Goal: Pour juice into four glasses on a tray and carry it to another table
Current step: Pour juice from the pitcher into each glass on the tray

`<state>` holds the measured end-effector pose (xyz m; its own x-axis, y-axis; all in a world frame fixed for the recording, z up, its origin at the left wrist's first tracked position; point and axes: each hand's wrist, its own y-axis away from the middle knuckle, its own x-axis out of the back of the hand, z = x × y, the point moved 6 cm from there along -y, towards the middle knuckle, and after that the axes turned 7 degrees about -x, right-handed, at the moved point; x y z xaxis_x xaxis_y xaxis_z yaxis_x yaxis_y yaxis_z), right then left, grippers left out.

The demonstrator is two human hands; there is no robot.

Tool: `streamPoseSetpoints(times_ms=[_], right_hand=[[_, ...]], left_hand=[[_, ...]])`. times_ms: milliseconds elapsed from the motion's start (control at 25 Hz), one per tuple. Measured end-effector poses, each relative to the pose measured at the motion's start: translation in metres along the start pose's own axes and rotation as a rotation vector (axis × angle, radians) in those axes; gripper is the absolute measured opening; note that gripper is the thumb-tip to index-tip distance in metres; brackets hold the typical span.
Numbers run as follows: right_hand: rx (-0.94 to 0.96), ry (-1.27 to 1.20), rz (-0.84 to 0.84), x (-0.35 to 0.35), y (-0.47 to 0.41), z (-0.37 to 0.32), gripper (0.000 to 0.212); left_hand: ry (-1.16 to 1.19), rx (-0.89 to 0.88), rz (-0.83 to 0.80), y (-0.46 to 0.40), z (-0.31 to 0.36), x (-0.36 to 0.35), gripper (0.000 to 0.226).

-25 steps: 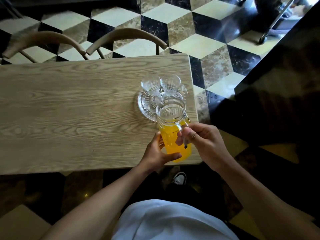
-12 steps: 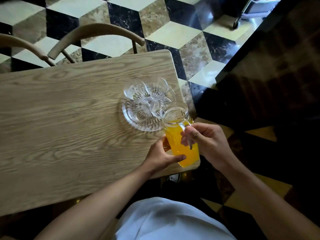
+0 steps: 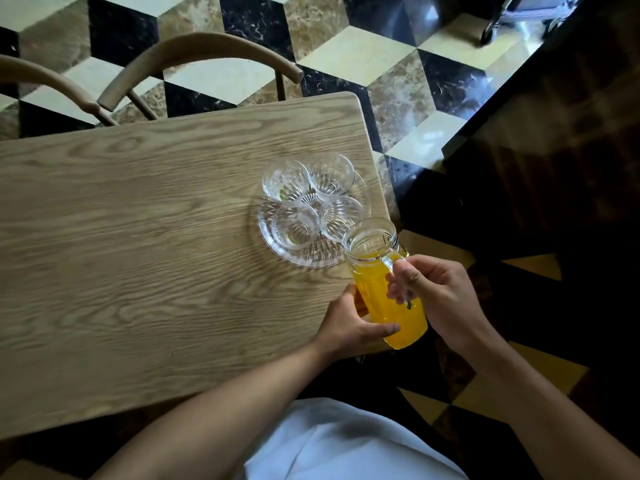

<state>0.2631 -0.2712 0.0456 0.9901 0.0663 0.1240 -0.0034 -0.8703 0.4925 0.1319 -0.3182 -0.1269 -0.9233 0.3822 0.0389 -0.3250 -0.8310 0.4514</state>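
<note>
A clear glass jug [image 3: 384, 289] of orange juice is held over the near right corner of the wooden table [image 3: 138, 254]. My right hand [image 3: 436, 299] grips its handle. My left hand [image 3: 349, 327] holds the jug's lower body from the left. The jug leans a little toward the round glass tray [image 3: 304, 258], its mouth beside the nearest right glass [image 3: 341, 216]. Several empty cut glasses stand on the tray, among them a near left glass [image 3: 294, 226] and a far left glass [image 3: 285, 180]. No juice is seen in them.
Two wooden chair backs [image 3: 194, 53] stand behind the table's far edge. A dark counter or table [image 3: 554, 150] fills the right side. The floor is patterned tile. The tray sits close to the table's right edge.
The view has shifted, so the tray now shows further left of the jug. The jug has tipped slightly toward the tray. Both hands keep their hold.
</note>
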Motion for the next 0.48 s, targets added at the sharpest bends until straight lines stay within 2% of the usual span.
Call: streamPoseSetpoints(times_ms=[280,480], right_hand=[[-0.039,0.053,0.053,-0.001,-0.010,0.000,0.036],[-0.056,0.092,0.076,-0.003,-0.018,0.001,0.030]], left_hand=[[0.086,0.006,-0.038,-0.008,-0.001,-0.003,0.085],[0.160,0.006,-0.042,-0.012,-0.002,-0.005,0.077]])
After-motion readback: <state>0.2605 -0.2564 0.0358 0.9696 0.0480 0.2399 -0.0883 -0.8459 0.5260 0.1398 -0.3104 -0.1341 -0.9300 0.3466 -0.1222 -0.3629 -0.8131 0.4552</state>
